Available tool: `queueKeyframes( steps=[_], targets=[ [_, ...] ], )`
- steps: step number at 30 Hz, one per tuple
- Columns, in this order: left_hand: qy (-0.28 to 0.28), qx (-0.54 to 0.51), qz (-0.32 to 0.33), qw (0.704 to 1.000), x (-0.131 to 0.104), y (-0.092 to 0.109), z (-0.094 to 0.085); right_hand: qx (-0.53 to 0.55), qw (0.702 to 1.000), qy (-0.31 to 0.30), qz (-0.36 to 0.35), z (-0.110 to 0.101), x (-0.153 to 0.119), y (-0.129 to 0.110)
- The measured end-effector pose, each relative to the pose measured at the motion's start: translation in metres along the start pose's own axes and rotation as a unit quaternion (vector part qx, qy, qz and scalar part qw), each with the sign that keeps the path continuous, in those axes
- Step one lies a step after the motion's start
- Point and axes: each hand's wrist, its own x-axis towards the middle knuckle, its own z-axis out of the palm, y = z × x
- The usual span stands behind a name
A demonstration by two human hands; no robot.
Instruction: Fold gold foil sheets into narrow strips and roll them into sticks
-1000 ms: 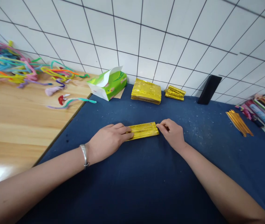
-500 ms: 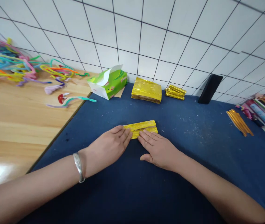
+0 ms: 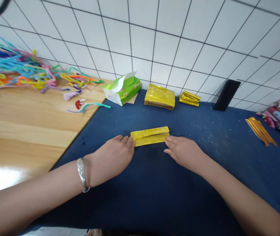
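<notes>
The two hands are apart from each other, and a folded gold paper strip [image 3: 149, 132] lies between them on the blue tabletop [image 3: 142, 196]. The left hand [image 3: 114, 159] touches with its fingertips the left end of the strip; its thumb is hidden, so I cannot tell whether it pinches the paper. The right hand [image 3: 185, 152], with thumb spread away from the fingers, touches the right end. Beyond both hands is a gold paper stack [image 3: 159, 95].
</notes>
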Motion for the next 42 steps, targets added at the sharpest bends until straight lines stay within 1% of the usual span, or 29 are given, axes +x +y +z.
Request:
queueKeyframes(
  steps=[2, 6, 10, 12, 15, 18, 20, 22, 25, 27, 29, 30, 31, 33, 36, 38, 42],
  targets=[
    [-0.019, -0.003, 0.012, 1.0, -0.001, 0.0, -0.003, 0.002, 1.0, 0.013, -0.006, 0.002, 0.0, 0.002],
    [-0.016, -0.024, 0.006, 1.0, -0.001, -0.001, -0.007, 0.004, 0.999, 0.051, -0.014, 0.009, 0.001, 0.004],
    [-0.036, -0.005, 0.008, 0.999, 0.004, 0.0, -0.008, -0.016, 0.996, 0.084, -0.013, 0.017, 0.005, 0.004],
    [-0.037, -0.01, 0.006, 0.999, 0.007, 0.0, -0.009, -0.03, 0.995, 0.099, -0.009, 0.021, 0.008, 0.004],
    [-0.031, -0.047, 0.007, 0.998, 0.011, 0.0, -0.013, -0.028, 0.993, 0.116, -0.01, 0.026, 0.011, 0.006],
    [-0.027, -0.096, 0.005, 0.995, 0.015, -0.006, -0.013, -0.008, 0.992, 0.128, -0.016, 0.03, 0.012, 0.008],
    [-0.01, -0.126, -0.004, 0.992, 0.019, -0.012, -0.009, 0.004, 0.991, 0.133, -0.017, 0.031, 0.012, 0.011],
    [0.026, -0.142, -0.023, 0.989, 0.025, -0.02, -0.002, 0.012, 0.991, 0.135, -0.022, 0.033, 0.012, 0.013],
    [0.066, -0.171, -0.017, 0.983, 0.031, -0.031, 0.008, 0.011, 0.99, 0.138, -0.032, 0.034, 0.012, 0.018],
    [0.108, -0.197, -0.05, 0.973, 0.034, -0.036, 0.013, 0.008, 0.989, 0.143, -0.033, 0.035, 0.013, 0.022],
    [0.161, -0.22, -0.097, 0.957, 0.035, -0.041, 0.017, 0.007, 0.988, 0.148, -0.032, 0.036, 0.013, 0.025],
    [0.178, -0.233, -0.115, 0.949, 0.035, -0.042, 0.019, 0.009, 0.988, 0.149, -0.031, 0.036, 0.013, 0.026],
    [0.181, -0.249, -0.122, 0.944, 0.035, -0.044, 0.021, 0.01, 0.988, 0.149, -0.03, 0.037, 0.013, 0.026],
    [0.146, -0.285, -0.107, 0.941, 0.036, -0.046, 0.026, 0.013, 0.989, 0.147, -0.028, 0.037, 0.012, 0.027],
    [0.09, -0.307, -0.037, 0.947, 0.037, -0.044, 0.03, 0.017, 0.989, 0.145, -0.025, 0.039, 0.012, 0.029],
    [0.079, -0.303, 0.001, 0.95, 0.037, -0.041, 0.028, 0.023, 0.989, 0.144, -0.019, 0.04, 0.013, 0.032],
    [0.063, -0.301, 0.023, 0.951, 0.035, -0.033, 0.018, 0.058, 0.99, 0.132, -0.002, 0.041, 0.016, 0.038]
  ],
)
